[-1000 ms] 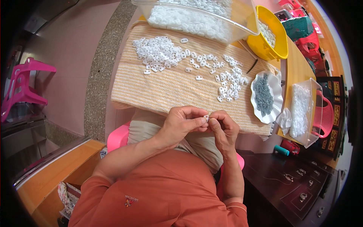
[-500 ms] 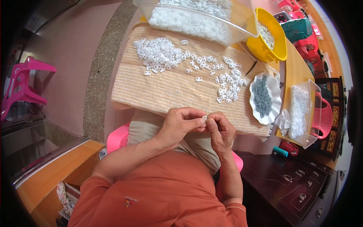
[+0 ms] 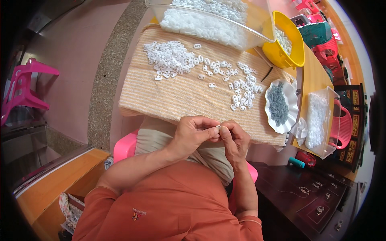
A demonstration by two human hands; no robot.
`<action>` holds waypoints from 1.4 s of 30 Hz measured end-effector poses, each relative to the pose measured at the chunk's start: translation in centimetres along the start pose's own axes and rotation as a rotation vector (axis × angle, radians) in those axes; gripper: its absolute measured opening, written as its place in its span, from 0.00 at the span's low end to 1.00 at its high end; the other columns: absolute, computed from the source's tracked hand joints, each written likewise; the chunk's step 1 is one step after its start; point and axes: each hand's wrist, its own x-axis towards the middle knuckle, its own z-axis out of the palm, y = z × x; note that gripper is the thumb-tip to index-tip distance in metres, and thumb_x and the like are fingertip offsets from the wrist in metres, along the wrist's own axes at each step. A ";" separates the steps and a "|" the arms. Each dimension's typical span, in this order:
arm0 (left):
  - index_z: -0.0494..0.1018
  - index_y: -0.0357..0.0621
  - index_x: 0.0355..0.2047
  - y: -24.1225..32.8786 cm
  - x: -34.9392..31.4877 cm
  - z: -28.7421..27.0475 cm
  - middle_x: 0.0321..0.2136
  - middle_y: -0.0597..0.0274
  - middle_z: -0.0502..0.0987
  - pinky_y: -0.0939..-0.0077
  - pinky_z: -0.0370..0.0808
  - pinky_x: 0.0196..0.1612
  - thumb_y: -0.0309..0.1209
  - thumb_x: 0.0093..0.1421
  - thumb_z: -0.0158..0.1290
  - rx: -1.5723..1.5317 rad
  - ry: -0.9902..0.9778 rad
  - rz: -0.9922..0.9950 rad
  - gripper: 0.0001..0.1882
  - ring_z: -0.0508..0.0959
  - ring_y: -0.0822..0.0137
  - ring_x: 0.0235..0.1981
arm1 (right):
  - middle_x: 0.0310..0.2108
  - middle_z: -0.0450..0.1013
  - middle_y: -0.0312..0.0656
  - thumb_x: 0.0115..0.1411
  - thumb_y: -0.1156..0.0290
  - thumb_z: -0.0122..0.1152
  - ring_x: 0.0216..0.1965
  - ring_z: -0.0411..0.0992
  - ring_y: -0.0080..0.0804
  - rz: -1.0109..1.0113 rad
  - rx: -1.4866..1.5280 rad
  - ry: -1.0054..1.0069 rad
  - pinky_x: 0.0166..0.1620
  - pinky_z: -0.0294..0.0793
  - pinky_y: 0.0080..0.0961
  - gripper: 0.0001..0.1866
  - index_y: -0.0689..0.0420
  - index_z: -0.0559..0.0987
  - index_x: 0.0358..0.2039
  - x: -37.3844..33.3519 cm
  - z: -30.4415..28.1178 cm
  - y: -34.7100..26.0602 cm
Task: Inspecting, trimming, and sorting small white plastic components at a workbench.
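Observation:
My left hand [image 3: 194,133] and my right hand [image 3: 235,138] meet at the near edge of the cloth-covered table. Between their pinched fingertips is a small white plastic piece [image 3: 218,127], mostly hidden by the fingers. On the striped cloth [image 3: 173,98] beyond lie a dense pile of white two-holed plastic pieces [image 3: 171,58] at left and a looser group of the same kind [image 3: 245,88] at right. A few single ones are strewn between. Right of them a white scalloped dish [image 3: 292,105] holds many tiny grey-blue parts [image 3: 278,105].
At the far edge stands a clear bin [image 3: 257,34] of white pieces. A yellow tub [image 3: 296,44] with white parts is beside it. A thin dark stick [image 3: 267,74] lies near the dish. Farther right is a clear box [image 3: 331,120] with white contents. A pink stool [image 3: 28,86] stands left.
Both hands stay together with only slight finger movement, and the small white piece appears turned a little between the fingertips. The view has shifted slightly; the piles look unchanged.

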 end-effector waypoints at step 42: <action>0.74 0.32 0.41 0.7 0.4 -0.3 0.32 0.59 0.77 0.78 0.79 0.36 0.23 0.58 0.57 -0.079 0.040 -0.013 0.11 0.78 0.72 0.30 | 0.31 0.73 0.40 0.53 0.68 0.65 0.25 0.73 0.36 -0.431 -0.748 0.230 0.29 0.71 0.31 0.07 0.56 0.79 0.31 6.3 -2.3 -2.5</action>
